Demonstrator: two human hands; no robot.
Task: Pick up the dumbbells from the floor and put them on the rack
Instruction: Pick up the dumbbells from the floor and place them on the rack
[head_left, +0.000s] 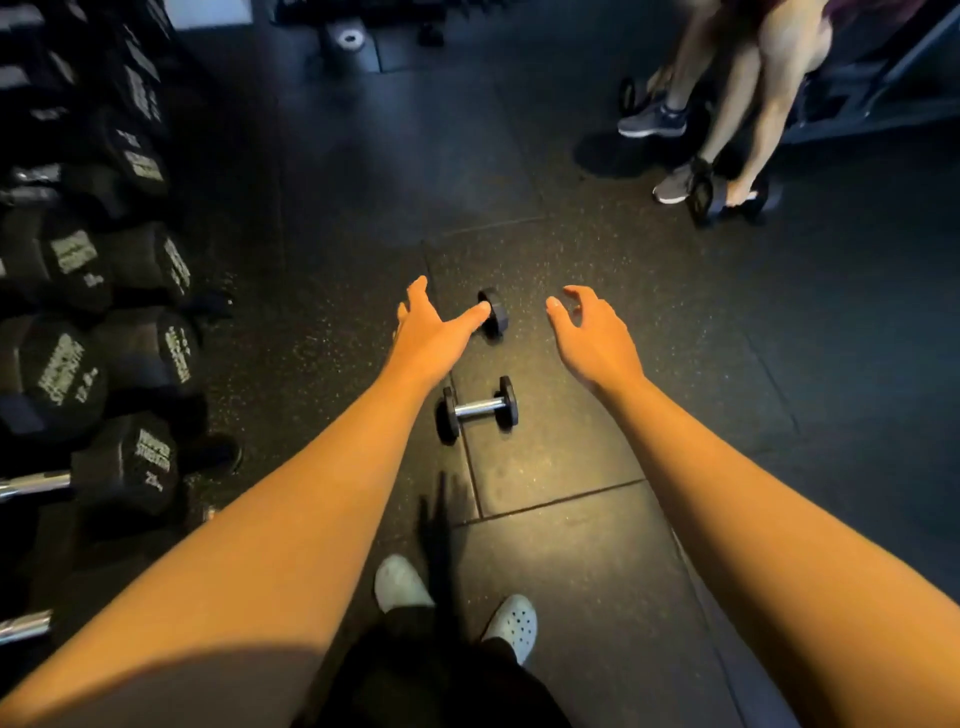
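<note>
Dark speckled rubber floor tiles (571, 467) fill the gym around you, with a rack (31, 301) of large black dumbbells along your left side. Your left hand (431, 332) reaches forward with fingers spread wide and holds nothing; it covers most of the far dumbbell (496, 312), of which only one black end shows just past your fingertips. Whether the hand touches it, you cannot tell. Your right hand (592, 338) is open too, fingers loosely curled, empty, above bare floor to the right of that dumbbell. The near dumbbell (478, 408) lies flat on the floor between your forearms, its chrome handle showing, untouched. Your pale clogs (511, 623) stand below. Another person (748, 104) at upper right grips a dumbbell on the floor.
</note>
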